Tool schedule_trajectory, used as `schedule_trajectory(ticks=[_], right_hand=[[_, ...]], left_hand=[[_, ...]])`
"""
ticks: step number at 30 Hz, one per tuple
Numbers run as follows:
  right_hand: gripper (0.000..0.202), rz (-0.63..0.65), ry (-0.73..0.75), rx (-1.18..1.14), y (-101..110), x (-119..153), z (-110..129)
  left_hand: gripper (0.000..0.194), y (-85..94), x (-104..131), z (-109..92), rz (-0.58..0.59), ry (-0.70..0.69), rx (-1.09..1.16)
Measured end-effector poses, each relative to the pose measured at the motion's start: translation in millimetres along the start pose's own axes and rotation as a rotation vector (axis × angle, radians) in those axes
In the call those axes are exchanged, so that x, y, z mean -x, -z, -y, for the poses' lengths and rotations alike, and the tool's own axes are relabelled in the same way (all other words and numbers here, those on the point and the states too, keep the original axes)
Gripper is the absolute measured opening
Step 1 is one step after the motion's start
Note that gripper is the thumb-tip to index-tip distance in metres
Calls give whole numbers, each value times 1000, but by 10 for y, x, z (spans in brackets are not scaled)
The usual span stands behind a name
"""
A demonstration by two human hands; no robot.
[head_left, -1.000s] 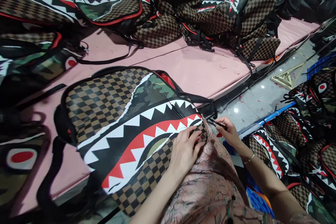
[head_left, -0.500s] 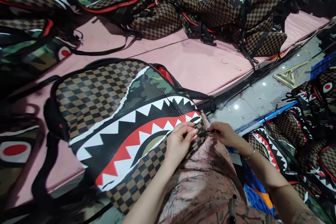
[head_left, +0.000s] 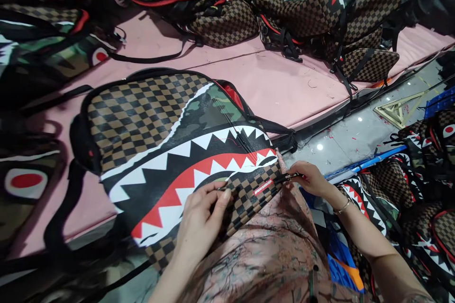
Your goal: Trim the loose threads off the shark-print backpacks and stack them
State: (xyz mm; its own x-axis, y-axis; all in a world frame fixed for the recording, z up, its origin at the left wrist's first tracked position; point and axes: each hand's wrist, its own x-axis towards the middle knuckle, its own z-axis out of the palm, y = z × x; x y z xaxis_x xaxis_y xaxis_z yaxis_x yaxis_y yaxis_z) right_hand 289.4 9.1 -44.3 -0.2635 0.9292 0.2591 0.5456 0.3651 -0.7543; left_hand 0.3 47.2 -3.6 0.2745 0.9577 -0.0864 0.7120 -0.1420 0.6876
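Observation:
A backpack [head_left: 149, 118] with brown-and-black checks, a camouflage patch and a printed shark mouth lies front up before me. Its lower edge rests against my clothing. My left hand [head_left: 202, 213] is above the lower checked part, thumb and fingers pinched together; what they hold, if anything, is too small to make out. A red label [head_left: 263, 187] shows on the checks to its right. Near the backpack's lower right corner, my right hand [head_left: 308, 177] is closed on small dark thread snips [head_left: 292, 175], mostly covered by the fingers. Loose dark threads lie over the printed teeth.
The backpack lies on a pink-covered table [head_left: 227, 64]. More shark-print backpacks [head_left: 313, 9] are piled along its far side, with others at the left. On the right, past the grey floor [head_left: 337, 137], are further backpacks [head_left: 377, 175] and a blue bar [head_left: 369, 156].
My left hand has moved left and down from the corner, uncovering the red label. My right hand stays by the corner, slightly farther right. The view has shifted a little.

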Motion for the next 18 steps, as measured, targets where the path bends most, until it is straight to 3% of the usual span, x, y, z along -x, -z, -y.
schedule_trajectory(ticks=[7,13,18], right_hand=[[7,90,57,53,54,-164,22],[6,88,95,70,37,-199,24],[7,80,-4,18,91,-166,32]], left_hand=[[30,-215,82,-241,6,-70,-64],[22,-260,79,-187,14,-70,68],[22,-233,91,-179,22,-54,98]])
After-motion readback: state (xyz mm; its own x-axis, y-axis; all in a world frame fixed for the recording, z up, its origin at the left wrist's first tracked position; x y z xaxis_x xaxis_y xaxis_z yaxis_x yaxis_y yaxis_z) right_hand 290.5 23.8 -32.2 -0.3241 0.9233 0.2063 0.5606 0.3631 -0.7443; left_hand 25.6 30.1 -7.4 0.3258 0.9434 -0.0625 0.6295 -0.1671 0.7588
